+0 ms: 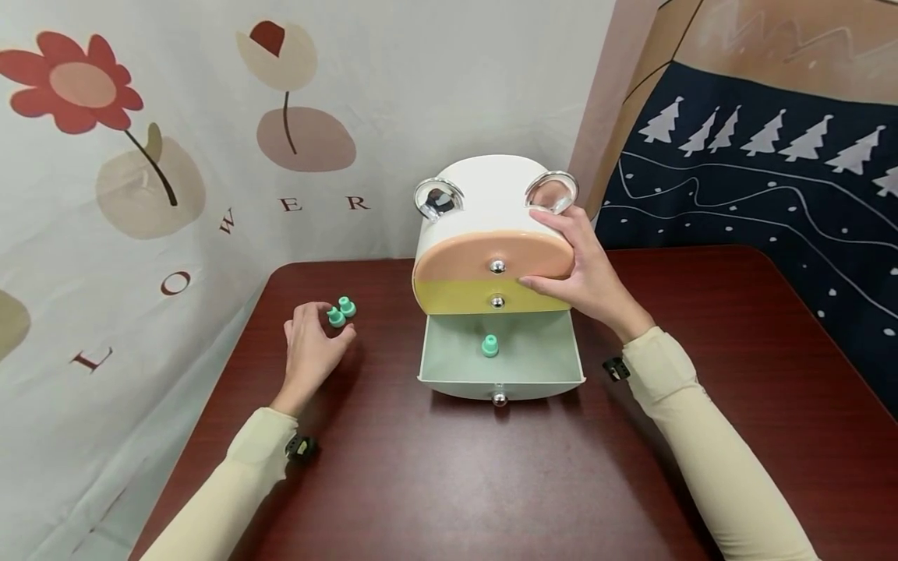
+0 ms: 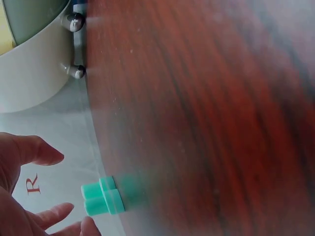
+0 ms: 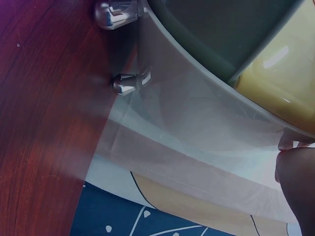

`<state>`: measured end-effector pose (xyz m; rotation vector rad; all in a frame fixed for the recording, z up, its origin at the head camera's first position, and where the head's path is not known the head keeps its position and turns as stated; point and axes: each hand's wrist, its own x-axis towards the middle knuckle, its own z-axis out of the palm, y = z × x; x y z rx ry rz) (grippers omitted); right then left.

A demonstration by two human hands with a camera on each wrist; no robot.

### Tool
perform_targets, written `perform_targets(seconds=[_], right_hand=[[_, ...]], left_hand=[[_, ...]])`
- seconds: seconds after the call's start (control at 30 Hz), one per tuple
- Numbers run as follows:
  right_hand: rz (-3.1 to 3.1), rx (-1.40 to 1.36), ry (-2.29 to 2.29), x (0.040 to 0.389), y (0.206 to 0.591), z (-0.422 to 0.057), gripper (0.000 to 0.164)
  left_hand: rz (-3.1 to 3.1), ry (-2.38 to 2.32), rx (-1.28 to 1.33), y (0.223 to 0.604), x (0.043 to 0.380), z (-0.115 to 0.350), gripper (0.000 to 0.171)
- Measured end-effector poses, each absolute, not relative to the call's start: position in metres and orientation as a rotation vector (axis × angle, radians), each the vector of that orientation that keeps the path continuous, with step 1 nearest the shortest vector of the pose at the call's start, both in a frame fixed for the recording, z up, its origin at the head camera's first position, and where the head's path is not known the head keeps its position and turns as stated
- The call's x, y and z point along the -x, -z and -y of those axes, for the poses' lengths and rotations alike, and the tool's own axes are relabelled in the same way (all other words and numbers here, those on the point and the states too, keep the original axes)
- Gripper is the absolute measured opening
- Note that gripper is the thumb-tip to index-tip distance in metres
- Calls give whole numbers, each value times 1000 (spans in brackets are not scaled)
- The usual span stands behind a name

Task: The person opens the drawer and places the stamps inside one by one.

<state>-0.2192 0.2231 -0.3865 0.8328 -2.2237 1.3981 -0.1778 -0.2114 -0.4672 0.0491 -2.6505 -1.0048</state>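
Two small green stepped plugs (image 1: 341,310) stand side by side at the left of the table. My left hand (image 1: 309,347) is right beside them, thumb and fingers spread apart. In the left wrist view, a gap separates its fingertips (image 2: 63,212) from the plugs (image 2: 103,197). A small rounded drawer cabinet (image 1: 491,187) stands at the table's middle, with orange and yellow drawers closed. Its bottom pale green drawer (image 1: 449,366) is pulled out, and a third green plug (image 1: 490,346) sits inside. My right hand (image 1: 585,273) grips the cabinet's right side, thumb across the front.
Two silver ear-like rings (image 1: 552,192) stick up from the cabinet top. Silver knobs (image 1: 499,400) mark the drawer fronts. The dark red wooden table (image 1: 393,483) meets a printed cloth (image 1: 393,93) behind and at the left, and a navy tree-patterned cloth (image 1: 737,179) at the right.
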Motion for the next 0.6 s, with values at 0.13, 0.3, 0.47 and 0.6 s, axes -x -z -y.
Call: perform_targets(seconds=[0.13, 0.3, 0.47, 0.6], right_hand=[[2222, -832, -1400, 220, 388, -223, 98], [2225, -840, -1398, 221, 388, -223, 97], [2219, -848, -1407, 221, 387, -223, 94], [2217, -843, -1404, 221, 388, -223, 95]], left_hand=[[2693, 1028, -59, 467, 180, 215, 48], [2745, 1041, -74, 468, 181, 220, 49], [2752, 1039, -53, 466, 182, 222, 44], [2734, 999, -57, 465, 183, 226, 31]])
